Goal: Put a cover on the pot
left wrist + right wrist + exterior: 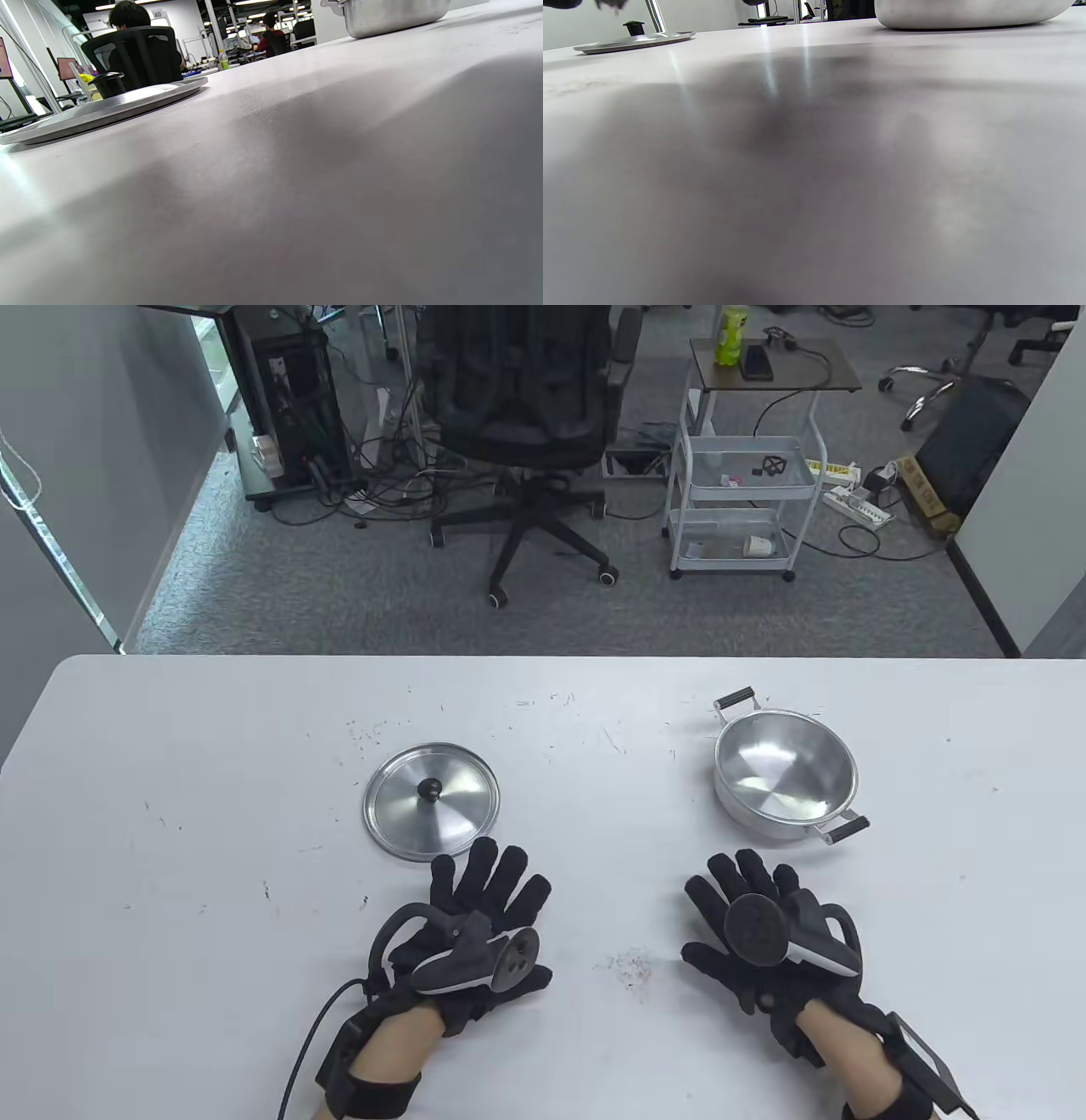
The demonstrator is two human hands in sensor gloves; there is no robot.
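A steel pot (785, 776) with two black-tipped handles stands open on the white table (212, 746), right of centre. A round steel lid (432, 801) with a black knob lies flat to its left. My left hand (488, 899) rests flat on the table, fingers spread, just in front of the lid. My right hand (751, 899) rests flat, fingers spread, just in front of the pot. Both hands are empty. The left wrist view shows the lid (102, 112) and the pot (394, 17). The right wrist view shows the lid (634, 41) and the pot (967, 15).
Beyond the table's far edge stand a black office chair (522, 415) and a white trolley (747, 483). A reddish smudge (632, 965) marks the table between my hands. A cable (310, 1044) runs from my left wrist off the front edge.
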